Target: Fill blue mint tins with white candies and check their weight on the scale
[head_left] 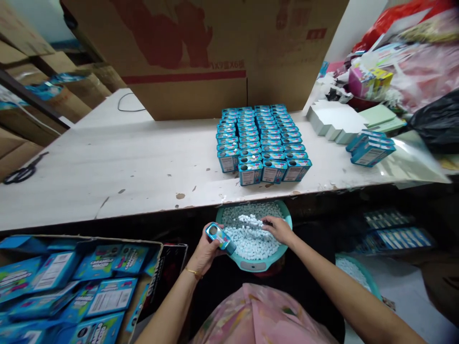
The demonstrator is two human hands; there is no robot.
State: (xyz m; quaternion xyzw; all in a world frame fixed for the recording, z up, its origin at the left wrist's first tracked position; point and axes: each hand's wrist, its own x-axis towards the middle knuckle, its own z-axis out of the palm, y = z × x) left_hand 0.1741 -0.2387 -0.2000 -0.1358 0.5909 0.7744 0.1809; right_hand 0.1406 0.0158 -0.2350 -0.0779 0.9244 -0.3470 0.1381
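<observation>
My left hand [206, 249] is closed around a small blue candy box [220, 237], tilted, with a dark round spot on its end. It is at the left rim of a teal basin [287, 215] full of small white candies [256, 246]. Over the basin my right hand [278, 230] has its fingers pinched together. A small heap of candies is raised just beyond its fingertips; whatever carries them, perhaps a clear scoop, cannot be made out. Rows of upright blue candy boxes [274, 170] stand on the white table [161, 162], a few loose candies lying on their tops.
A carton of blue boxes [111, 296] is at lower left. A large cardboard box [215, 57] stands behind the rows. Scissors [25, 169] lie far left. Several more boxes [371, 148] and white card stacks [337, 122] are right. Another basin [369, 274] sits lower right.
</observation>
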